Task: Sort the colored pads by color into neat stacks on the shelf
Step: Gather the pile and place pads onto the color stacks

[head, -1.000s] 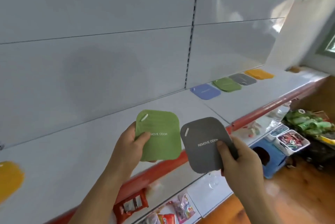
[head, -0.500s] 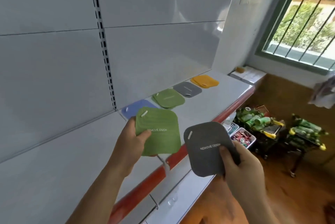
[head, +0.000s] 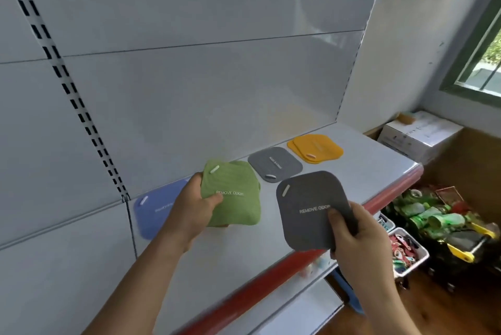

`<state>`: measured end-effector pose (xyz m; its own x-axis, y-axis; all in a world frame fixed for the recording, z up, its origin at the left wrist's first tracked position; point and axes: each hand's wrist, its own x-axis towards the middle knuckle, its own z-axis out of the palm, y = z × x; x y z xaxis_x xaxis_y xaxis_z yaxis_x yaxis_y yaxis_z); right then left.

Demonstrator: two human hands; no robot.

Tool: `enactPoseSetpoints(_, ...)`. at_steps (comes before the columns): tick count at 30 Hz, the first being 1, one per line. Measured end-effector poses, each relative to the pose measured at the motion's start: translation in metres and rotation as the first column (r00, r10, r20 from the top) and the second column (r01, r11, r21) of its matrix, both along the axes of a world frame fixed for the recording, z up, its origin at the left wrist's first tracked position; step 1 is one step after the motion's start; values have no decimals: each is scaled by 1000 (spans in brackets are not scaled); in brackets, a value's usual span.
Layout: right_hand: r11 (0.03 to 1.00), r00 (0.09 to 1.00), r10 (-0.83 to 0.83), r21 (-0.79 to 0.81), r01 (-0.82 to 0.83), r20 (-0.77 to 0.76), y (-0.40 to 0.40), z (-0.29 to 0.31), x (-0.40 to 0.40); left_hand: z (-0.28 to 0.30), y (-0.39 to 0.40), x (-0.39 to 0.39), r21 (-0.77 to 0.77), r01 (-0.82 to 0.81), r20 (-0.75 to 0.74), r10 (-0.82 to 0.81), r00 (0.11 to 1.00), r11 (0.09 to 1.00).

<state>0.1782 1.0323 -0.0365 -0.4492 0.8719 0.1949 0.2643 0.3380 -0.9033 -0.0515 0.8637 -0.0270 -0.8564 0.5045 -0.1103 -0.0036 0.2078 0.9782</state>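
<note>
Above the shelf (head: 366, 172), the left hand (head: 189, 210) pinches a green pad (head: 233, 193) by its edge, thumb on top, holding it over the green stack, which it largely hides. The right hand (head: 357, 234) grips a grey pad (head: 311, 210) at its lower corner, short of the grey stack (head: 275, 162).

Lower each pad flat onto its matching colour. Square the edges before release.

A blue pad (head: 154, 210) lies just left of the green one; the yellow stack (head: 315, 147) sits beyond the grey. Nothing blocks either stack. Baskets of goods (head: 412, 250) stand on the floor to the right.
</note>
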Motion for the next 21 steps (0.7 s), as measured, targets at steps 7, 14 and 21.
enactPoseSetpoints(7,966,967,254,-49,-253,23,104,5,-32,-12,55,6,-203,-273,-132,250,959,940)
enactPoseSetpoints(14,921,920,388,-63,-385,52,151,5,-83,-17,85,-3,-287,-406,-164,373,913,868)
enactPoseSetpoints(21,915,915,397,-107,-389,74,168,1,-138,-30,104,-11,-575,-476,-495,180,850,666)
